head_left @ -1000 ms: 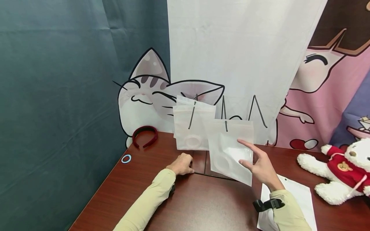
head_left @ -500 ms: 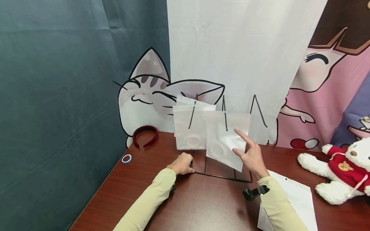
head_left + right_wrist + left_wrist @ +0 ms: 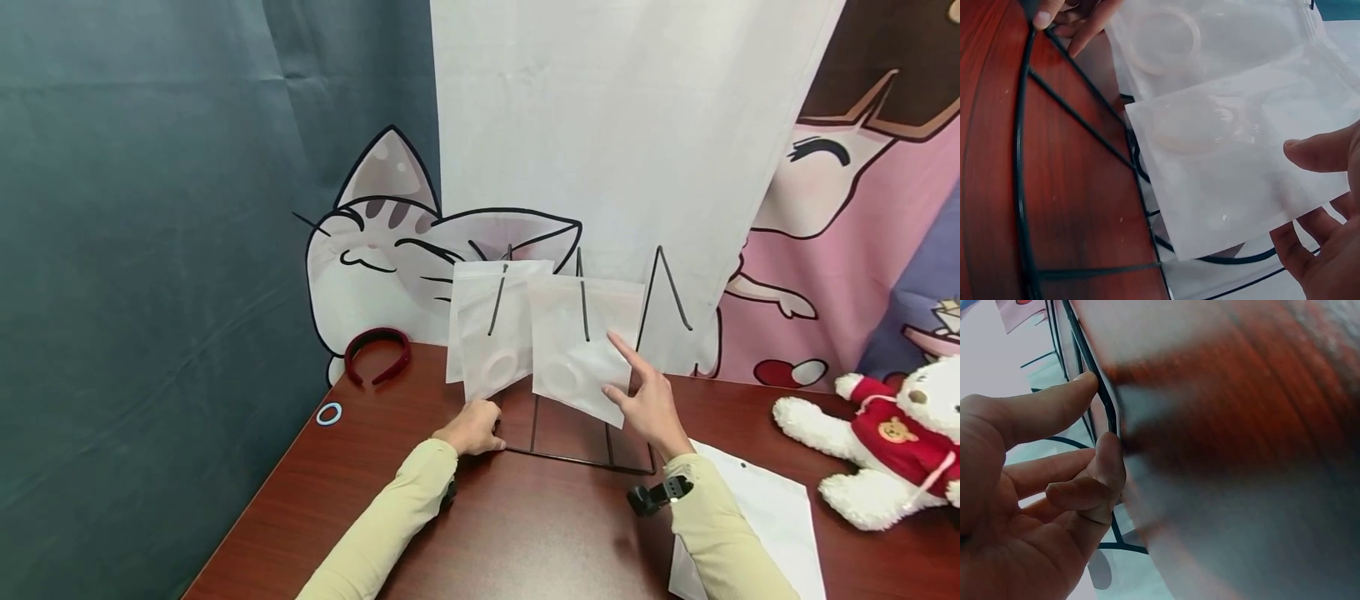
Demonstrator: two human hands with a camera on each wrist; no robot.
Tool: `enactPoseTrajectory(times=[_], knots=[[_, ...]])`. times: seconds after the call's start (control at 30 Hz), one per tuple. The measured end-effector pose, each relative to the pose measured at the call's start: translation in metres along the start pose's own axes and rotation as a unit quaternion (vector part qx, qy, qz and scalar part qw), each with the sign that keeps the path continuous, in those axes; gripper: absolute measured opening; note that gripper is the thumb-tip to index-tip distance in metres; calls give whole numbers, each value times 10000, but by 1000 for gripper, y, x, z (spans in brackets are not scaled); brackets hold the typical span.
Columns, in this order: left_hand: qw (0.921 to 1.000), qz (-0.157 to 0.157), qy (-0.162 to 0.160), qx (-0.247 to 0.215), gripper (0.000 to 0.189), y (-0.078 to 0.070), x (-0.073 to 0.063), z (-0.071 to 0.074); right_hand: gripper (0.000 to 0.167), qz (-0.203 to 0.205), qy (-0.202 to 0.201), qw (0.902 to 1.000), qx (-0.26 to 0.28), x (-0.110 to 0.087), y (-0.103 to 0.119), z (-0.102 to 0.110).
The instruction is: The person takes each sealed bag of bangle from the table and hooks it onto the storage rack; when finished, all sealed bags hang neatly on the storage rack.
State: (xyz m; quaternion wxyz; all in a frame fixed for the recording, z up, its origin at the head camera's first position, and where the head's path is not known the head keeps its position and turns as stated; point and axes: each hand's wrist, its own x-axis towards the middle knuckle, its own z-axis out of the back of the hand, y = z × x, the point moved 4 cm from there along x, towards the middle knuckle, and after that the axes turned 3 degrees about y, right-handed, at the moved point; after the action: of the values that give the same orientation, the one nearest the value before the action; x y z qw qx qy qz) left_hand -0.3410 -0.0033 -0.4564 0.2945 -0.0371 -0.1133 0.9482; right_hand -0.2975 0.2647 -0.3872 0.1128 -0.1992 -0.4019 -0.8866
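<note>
My left hand (image 3: 471,427) pinches the front bottom wire of a black wire display rack (image 3: 570,458); the left wrist view shows thumb and fingertips on the wire. A white zip pouch (image 3: 570,333) with a ring-shaped item inside hangs from the middle hook. My right hand (image 3: 648,404) is at this pouch's right edge, thumb and index finger spread apart. In the right wrist view the thumb (image 3: 1319,150) is on the pouch's front side, other fingers below its edge. Overlapping white pouches (image 3: 487,325) hang on the left hook, the front one tilted. The right hook (image 3: 660,283) holds nothing.
Another white pouch (image 3: 772,517) lies on the table partly under my right forearm. A white plush bear (image 3: 892,442) in a red top sits at the right. A dark red headband (image 3: 375,333) and a light blue ring (image 3: 328,414) lie at the left. Curtains hang behind.
My right hand and the pouch moved back along the middle hook, from its tip towards its base. The pouches on the left hook shifted and the front one tilted. My left hand stayed put.
</note>
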Motion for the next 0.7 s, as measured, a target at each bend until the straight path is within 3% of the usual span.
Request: enactPoseTrajectory(times=[0.2,0.47,0.7], knots=[[9997,-94,-110,191,26,-1,1,1,86,8,22,9999,171,-8,-10,1],[9997,70,34,-244,24,0,1,1,87,-166,73,9994,304,-13,-19,3],[9997,63,66,-220,24,1,3,-1,81,-273,210,9994,101,-25,-31,13]])
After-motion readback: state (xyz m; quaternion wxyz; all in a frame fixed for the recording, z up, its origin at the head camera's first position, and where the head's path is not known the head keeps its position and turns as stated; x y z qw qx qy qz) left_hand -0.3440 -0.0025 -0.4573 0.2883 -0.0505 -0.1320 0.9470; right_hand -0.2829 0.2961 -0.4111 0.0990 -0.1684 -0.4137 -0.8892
